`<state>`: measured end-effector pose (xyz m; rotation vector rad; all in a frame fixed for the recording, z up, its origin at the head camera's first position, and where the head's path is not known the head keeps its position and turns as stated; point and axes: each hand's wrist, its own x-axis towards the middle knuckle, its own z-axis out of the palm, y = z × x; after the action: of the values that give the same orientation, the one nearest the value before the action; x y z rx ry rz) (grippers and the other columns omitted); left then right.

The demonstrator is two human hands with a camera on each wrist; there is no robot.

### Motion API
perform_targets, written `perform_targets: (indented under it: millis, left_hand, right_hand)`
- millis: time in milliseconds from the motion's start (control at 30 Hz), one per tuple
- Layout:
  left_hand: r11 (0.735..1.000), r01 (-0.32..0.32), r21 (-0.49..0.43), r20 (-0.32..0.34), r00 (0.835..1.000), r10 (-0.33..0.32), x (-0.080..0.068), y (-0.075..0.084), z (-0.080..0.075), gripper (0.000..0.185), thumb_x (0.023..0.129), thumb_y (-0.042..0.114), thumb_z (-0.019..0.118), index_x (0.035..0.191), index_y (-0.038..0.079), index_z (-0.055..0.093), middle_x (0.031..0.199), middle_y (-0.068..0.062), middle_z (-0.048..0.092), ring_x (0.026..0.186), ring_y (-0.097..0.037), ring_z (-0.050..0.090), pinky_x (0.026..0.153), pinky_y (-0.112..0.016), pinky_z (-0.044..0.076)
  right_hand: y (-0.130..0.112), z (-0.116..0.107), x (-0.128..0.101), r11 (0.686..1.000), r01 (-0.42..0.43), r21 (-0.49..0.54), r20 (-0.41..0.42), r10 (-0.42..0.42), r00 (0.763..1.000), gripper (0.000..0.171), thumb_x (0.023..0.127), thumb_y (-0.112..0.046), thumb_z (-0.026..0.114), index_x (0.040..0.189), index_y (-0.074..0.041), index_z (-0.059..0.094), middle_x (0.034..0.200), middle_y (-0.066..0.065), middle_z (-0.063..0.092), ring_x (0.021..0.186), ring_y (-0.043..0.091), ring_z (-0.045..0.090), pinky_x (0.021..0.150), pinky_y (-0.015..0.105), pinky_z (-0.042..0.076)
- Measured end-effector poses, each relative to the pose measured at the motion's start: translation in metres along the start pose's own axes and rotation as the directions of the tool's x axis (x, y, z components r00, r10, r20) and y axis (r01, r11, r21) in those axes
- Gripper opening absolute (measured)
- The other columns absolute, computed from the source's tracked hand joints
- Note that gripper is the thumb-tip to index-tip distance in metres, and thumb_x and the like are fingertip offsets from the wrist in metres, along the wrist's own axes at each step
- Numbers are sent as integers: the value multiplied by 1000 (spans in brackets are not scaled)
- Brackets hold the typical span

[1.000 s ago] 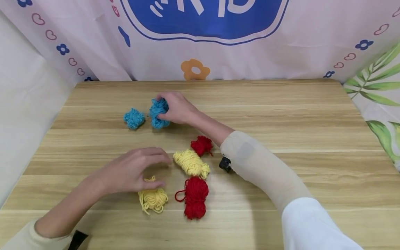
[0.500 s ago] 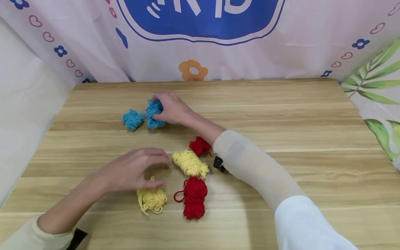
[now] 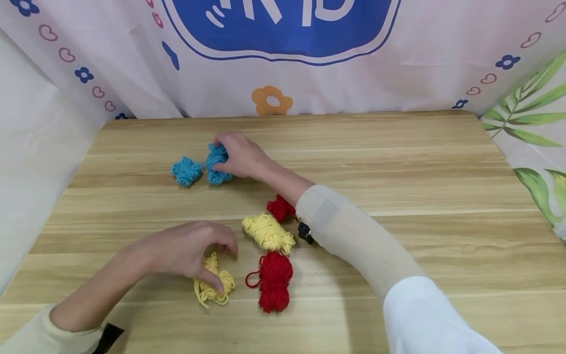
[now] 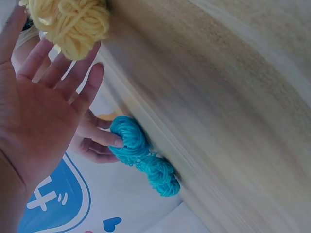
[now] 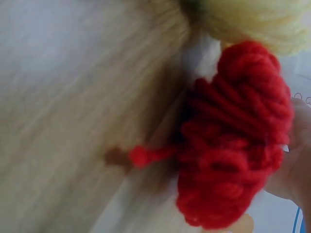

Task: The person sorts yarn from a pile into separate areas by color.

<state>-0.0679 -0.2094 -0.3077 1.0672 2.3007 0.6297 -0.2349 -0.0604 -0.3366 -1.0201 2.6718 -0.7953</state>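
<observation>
Beige sleeve [image 3: 53, 339] on the left forearm, a black strap end [image 3: 108, 338] beside its cuff, comes in over the surface's near left corner. Farther in, toward the surface's far left corner, lies a small, lumpy blue yarn bundle [image 3: 186, 171]. The left hand [image 3: 190, 250] arches over a loose, tangled yellow yarn bundle [image 3: 214, 284] nearer the near edge; its thumb and fingers are spread, pinching nothing, and thumb and palm hide part of the yarn. Toward the far edge, a larger, upright blue yarn bundle [image 3: 216, 168] stands just beside the small blue one, pinched between thumb and fingers of the right hand [image 3: 242, 155].

Mid-surface, a thick, oblong yellow yarn skein [image 3: 268, 233] lies aslant, between a long red yarn skein [image 3: 275, 282] with a loose side loop, nearer the near edge, and a small red yarn bundle [image 3: 280, 208], partly covered by the right forearm. A black wrist camera [image 3: 305, 232] hangs beside them under that arm. Past the surface's right edge hangs leaf-printed cloth [image 3: 535, 120].
</observation>
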Motion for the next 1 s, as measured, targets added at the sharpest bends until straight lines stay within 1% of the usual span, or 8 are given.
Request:
perform_targets:
  millis: [100,233,333,533,667,1000]
  left_hand:
    - [998,4,-56,32,999,-2,-1,0,0,56,72,56,89,108,17,74,103,13,68,97,-7,62,87,-34,56]
    - [988,-19,-151,81,996,31,-3,-2,-1,53,70,47,94,108,16,74,104,14,68,97,-6,63,87,-31,55]
    - [981,-34,-190,105,993,54,-3,-3,-1,49,70,42,95,107,18,74,102,15,67,94,-5,61,85,-28,54]
    - [976,7,-220,152,988,27,-2,-4,-1,38,72,33,95,103,23,74,102,17,67,95,-5,61,85,-28,54]
    - [970,31,-239,176,984,12,-1,-3,-1,33,75,27,95,101,24,75,101,17,68,96,-4,61,86,-27,53]
    - [975,34,-221,200,980,11,1,-2,0,27,79,20,92,101,23,76,100,19,68,96,-2,62,87,-28,54]
  right_hand:
    - [1,1,-1,1000,-20,-14,8,20,1000,56,96,-39,75,140,-9,59,144,5,58,128,16,53,102,27,48]
    - [3,1,-2,999,-42,-31,29,43,999,61,95,-43,75,144,-12,56,150,5,53,133,17,50,105,31,48]
    - [4,0,-2,998,-50,-39,44,52,998,65,95,-46,74,147,-13,54,154,6,49,138,18,47,108,33,47]
    - [4,-2,-4,998,-53,-41,53,55,997,69,94,-50,73,150,-15,52,159,6,45,144,20,42,110,34,46]
    - [5,-5,-6,998,-49,-30,55,51,997,68,95,-50,72,150,-15,52,159,6,44,145,19,41,111,34,45]
    - [7,-8,-10,999,-45,-27,48,46,998,65,95,-49,72,149,-17,53,158,6,46,142,19,44,109,34,47]
